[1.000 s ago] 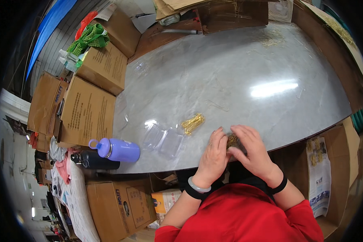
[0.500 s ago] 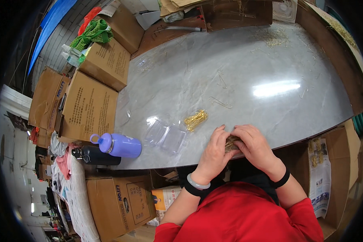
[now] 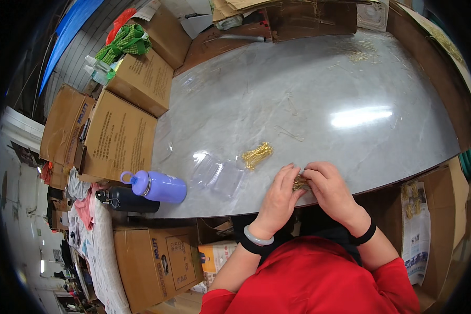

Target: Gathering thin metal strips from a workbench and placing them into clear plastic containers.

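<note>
Thin gold pins (image 3: 300,182) between fingertips (image 3: 289,172).

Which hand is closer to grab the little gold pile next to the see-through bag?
Probably the left hand. The loose gold pile and clear bag lie on its side. The right hand is farther away, pinching a gold bunch with the left.

Both hands, left hand (image 3: 278,196) and right hand (image 3: 331,189), pinch a gold pin bundle (image 3: 300,182) over the grey table (image 3: 309,89).
</note>
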Motion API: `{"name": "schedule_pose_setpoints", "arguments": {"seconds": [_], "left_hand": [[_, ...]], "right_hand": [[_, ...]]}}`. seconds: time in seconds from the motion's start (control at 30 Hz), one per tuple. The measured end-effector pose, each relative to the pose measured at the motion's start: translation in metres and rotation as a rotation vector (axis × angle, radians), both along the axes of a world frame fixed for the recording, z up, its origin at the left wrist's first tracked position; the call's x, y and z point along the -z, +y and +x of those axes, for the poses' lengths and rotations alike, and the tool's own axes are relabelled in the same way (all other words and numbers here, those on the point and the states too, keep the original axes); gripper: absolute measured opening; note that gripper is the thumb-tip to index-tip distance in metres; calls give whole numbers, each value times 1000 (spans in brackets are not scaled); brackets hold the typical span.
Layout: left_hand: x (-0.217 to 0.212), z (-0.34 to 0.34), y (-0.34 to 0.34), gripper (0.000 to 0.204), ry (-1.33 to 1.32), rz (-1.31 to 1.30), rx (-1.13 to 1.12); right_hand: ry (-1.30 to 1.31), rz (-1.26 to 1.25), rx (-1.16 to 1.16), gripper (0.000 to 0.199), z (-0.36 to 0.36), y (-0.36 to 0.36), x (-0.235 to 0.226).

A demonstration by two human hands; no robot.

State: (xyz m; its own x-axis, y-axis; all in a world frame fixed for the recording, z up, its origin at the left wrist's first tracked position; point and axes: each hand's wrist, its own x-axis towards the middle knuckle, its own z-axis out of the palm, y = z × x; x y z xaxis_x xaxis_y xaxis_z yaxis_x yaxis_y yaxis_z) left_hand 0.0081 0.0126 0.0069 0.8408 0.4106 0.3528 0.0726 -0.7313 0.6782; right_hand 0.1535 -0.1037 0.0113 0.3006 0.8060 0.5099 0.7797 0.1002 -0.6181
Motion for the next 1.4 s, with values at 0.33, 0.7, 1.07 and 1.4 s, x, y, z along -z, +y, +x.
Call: {"name": "schedule_pose_setpoints", "arguments": {"seconds": [0.33,0.7,1.07,1.4], "left_hand": [[-9,-8,-8,67,11,-71,-43],[-26,-35,-17,18,141,200,-388],[-23,-9,-16,15,-24,17,-253],[-29,-15,-4,62,104,198,-137]], "right_hand": [[-316,-174,5,41,-8,-5,-4],[-264,-130,-2,41,-8,-4,-2],[-280,-148,-3,45,-8,-3,-3],[-270,-150,-46,47,-5,-4,-3]]}}
